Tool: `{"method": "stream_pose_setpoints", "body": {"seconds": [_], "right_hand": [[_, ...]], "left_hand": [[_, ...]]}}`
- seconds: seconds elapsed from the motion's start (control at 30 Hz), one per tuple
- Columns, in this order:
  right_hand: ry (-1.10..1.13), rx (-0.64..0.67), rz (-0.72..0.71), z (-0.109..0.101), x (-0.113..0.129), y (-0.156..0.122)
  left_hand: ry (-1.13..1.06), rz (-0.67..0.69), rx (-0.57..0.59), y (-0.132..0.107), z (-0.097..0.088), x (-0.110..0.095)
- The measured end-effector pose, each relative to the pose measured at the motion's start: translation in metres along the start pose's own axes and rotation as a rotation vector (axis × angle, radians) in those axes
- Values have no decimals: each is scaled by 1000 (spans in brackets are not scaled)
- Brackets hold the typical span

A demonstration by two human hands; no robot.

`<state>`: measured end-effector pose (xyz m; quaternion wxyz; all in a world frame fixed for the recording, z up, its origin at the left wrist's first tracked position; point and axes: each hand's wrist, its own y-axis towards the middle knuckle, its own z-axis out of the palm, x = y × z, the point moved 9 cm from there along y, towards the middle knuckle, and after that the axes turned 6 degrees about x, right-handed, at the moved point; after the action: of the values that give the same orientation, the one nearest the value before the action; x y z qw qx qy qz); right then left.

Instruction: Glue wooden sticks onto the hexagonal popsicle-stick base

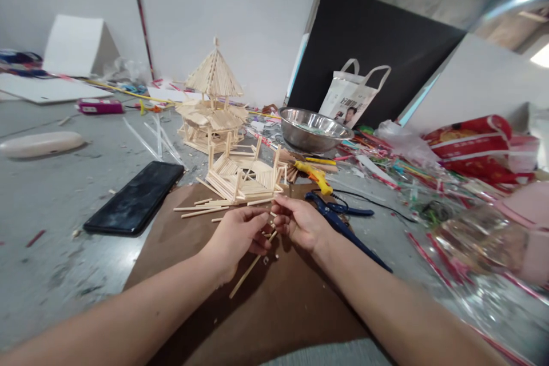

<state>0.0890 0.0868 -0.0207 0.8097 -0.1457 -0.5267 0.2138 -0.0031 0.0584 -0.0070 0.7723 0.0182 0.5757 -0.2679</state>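
My left hand (235, 237) is closed, thumb against curled fingers, above a brown board. Close beside it, my right hand (302, 223) pinches with its thumb and forefinger near the front of a wooden-stick frame (246, 174). Whatever either hand grips is too small or hidden to name. The frame is a low many-sided base with short upright posts. Loose wooden sticks (201, 207) lie left of it, and one long stick (249, 274) lies below the hands. Behind stands a pavilion model (213, 108) of the same sticks, with a pointed roof.
A black phone (135, 197) lies left of the brown board (189, 286). To the right are a yellow glue gun (315, 176) with its cord and blue-handled cutters (343, 226). A metal bowl (315, 128), a white bag (349, 94) and scattered plastic scraps lie farther back and right.
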Motion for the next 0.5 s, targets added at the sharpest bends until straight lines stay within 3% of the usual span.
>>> {"method": "stream_pose_setpoints", "body": {"seconds": [0.17, 0.27, 0.33, 0.4, 0.47, 0.5], "right_hand": [[-20, -18, -56, 2, 1, 3], [-53, -50, -79, -4, 2, 9], [-104, -42, -108, -8, 9, 9], [-218, 23, -139, -8, 21, 6], [-432, 149, -121, -4, 30, 0], [-543, 182, -101, -4, 34, -4]], "left_hand": [[-53, -27, -15, 0, 2, 5], [99, -36, -49, -1, -6, -1], [450, -11, -77, -3, -16, -18], [952, 127, -94, -8, -21, -48], [1319, 227, -235, -15, -32, -76], [1425, 225, -246, -16, -36, -81]]}}
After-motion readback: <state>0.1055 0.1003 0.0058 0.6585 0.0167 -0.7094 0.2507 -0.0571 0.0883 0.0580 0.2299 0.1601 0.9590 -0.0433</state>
